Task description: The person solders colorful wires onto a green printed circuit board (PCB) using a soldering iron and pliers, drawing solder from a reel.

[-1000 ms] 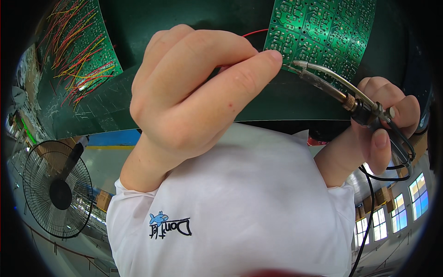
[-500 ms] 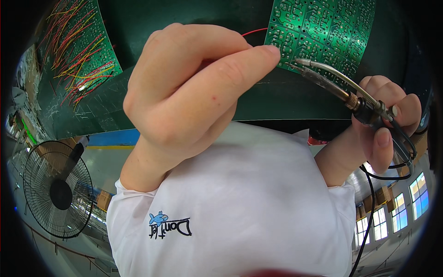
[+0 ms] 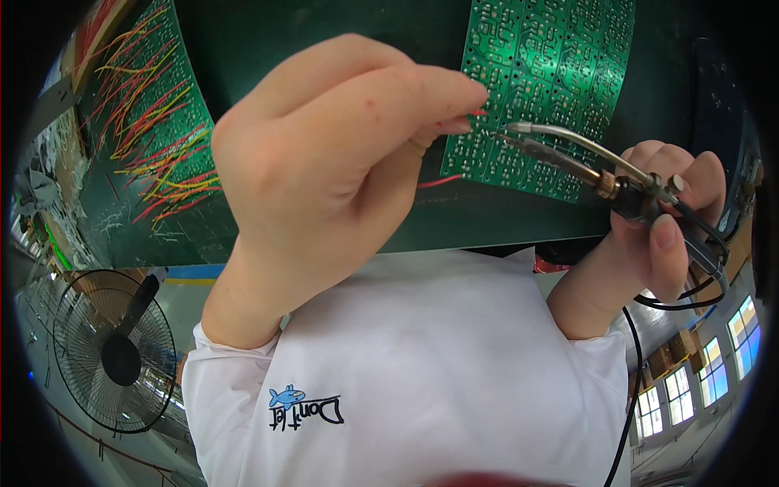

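Observation:
My left hand [image 3: 324, 154] is closed in a pinch over the left edge of a green circuit board panel [image 3: 560, 73]. A short red wire tip [image 3: 479, 113] sticks out at its fingertips. Below the fingers, a red wire [image 3: 442, 180] comes out from behind the hand and ends by the panel's lower left corner; whether it is the same wire is hidden. My right hand [image 3: 637, 250] grips a soldering iron [image 3: 560, 164] with a curved metal feed tube [image 3: 572, 136] clamped alongside. The iron's tip points left, over solder joints near the left fingertips.
Another green panel [image 3: 182, 97] with many red and yellow wires lies at the left of the dark green table [image 3: 389, 16]. A black cable [image 3: 637, 365] hangs from the iron. A black fan [image 3: 118, 357] stands at lower left. A dark object [image 3: 718, 105] sits at far right.
Both panels appear lower in the picture. The left fingertips now sit over the right panel's edge with a wire tip showing, and the iron's tip is farther over the board.

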Available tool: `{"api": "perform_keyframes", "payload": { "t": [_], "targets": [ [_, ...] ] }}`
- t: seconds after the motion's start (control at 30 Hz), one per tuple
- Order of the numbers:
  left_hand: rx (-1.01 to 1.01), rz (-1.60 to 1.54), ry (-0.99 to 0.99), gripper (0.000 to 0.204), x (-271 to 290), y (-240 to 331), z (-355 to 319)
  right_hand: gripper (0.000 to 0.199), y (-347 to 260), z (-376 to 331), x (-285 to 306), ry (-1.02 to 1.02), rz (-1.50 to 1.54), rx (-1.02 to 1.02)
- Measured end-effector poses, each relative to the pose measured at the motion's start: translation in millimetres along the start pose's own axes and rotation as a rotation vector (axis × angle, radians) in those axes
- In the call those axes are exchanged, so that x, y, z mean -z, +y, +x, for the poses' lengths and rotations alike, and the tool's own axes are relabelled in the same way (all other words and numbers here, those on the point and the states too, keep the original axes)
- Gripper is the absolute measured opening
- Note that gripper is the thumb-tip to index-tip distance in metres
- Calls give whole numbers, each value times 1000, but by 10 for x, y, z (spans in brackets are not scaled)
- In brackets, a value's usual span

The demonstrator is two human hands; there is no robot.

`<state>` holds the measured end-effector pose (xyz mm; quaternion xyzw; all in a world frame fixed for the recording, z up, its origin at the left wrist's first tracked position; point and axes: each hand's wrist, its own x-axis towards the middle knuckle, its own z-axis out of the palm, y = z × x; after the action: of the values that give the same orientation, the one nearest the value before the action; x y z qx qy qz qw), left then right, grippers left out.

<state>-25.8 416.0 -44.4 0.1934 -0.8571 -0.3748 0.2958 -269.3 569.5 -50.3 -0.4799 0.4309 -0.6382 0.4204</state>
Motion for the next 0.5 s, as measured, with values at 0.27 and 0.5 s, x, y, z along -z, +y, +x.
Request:
{"api": "perform_keyframes", "payload": {
  "t": [0.27,0.5],
  "targets": [
    [-33,21,-20,29,-12,-117,-115,27,-28,48,-5,-41,-70,-15],
    [-64,15,27,33,-60,-133,-103,27,-40,65,-10,-103,-137,-14]
  ]
}}
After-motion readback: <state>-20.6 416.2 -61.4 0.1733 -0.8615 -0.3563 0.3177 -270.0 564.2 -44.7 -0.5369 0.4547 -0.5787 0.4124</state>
